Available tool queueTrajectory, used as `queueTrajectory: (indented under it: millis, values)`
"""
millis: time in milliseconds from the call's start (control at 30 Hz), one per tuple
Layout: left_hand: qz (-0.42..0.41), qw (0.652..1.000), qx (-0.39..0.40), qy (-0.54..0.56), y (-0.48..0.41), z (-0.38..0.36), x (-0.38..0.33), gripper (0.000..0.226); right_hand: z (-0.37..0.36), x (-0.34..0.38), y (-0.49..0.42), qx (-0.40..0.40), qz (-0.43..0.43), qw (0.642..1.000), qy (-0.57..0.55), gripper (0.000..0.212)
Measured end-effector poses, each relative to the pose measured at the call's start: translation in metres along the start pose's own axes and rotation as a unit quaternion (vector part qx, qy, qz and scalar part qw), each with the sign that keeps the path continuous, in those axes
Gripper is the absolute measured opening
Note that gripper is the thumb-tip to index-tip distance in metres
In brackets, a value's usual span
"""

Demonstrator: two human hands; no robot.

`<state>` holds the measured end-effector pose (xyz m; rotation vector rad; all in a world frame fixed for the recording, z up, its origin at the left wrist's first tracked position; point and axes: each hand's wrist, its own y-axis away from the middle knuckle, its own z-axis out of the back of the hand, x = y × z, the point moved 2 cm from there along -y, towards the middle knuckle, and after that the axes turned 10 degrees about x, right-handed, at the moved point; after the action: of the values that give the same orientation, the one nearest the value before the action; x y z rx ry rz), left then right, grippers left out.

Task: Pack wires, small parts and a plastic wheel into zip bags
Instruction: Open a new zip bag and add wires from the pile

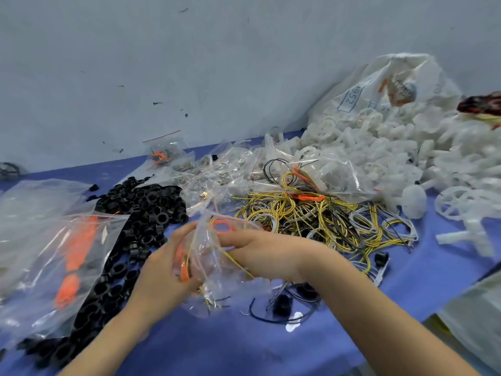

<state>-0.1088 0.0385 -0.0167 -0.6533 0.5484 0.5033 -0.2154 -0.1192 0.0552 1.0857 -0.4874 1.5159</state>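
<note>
i hold a small clear plastic zip bag (pixel 214 256) between my two hands, just above the blue table cover (pixel 271 348), so that its mouth stays up and nothing can fall out. my left hand (pixel 165 270) is curled around the left side of the bag and grips it, i think to keep it steady. my right hand (pixel 260 253) has its fingers closed together at the opening; they seem to pinch the bag's edge with a thin yellow wire (pixel 238 264), though the picture is blurred here and i cannot tell if the wire is in the pinch or only passes under the hand. inside the bag i see orange wire loops (pixel 184 264) and some small metal parts near the bottom, so in my judgement this bag is partly filled and the wire is going in now. the big tangle of yellow, black and white wires (pixel 311 218) lies just behind my right hand, near enough to take from. the heap of small black plastic rings (pixel 141 210) is at my left, and the pile of white plastic wheels (pixel 406 158) is far right, well apart from the bag. a wheel is not yet in this bag, as far as i can see. more filled small bags (pixel 217 169) lie at the back, near the wall.
</note>
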Motion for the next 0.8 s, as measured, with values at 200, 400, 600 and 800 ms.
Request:
queueTrajectory:
  millis: [200, 400, 600, 800]
  values:
    - [0.209, 0.918, 0.335, -0.045, -0.05, 0.033, 0.014, 0.055, 0.017, -0.034, 0.023, -0.161, 0.037, 0.984, -0.065, 0.038]
    - [0.231, 0.931, 0.271, -0.081, -0.149, -0.003, 0.019, 0.061, -0.017, -0.072, 0.012, -0.321, 0.094, 0.942, -0.037, 0.026]
    - [0.34, 0.91, 0.203, -0.121, -0.174, -0.059, 0.053, 0.054, -0.038, -0.099, 0.019, -0.415, 0.104, 0.884, 0.19, 0.02]
    - [0.291, 0.954, -0.069, 0.007, -0.174, -0.052, 0.048, 0.029, -0.037, -0.1, 0.022, -0.456, 0.121, 0.859, 0.196, 0.022]
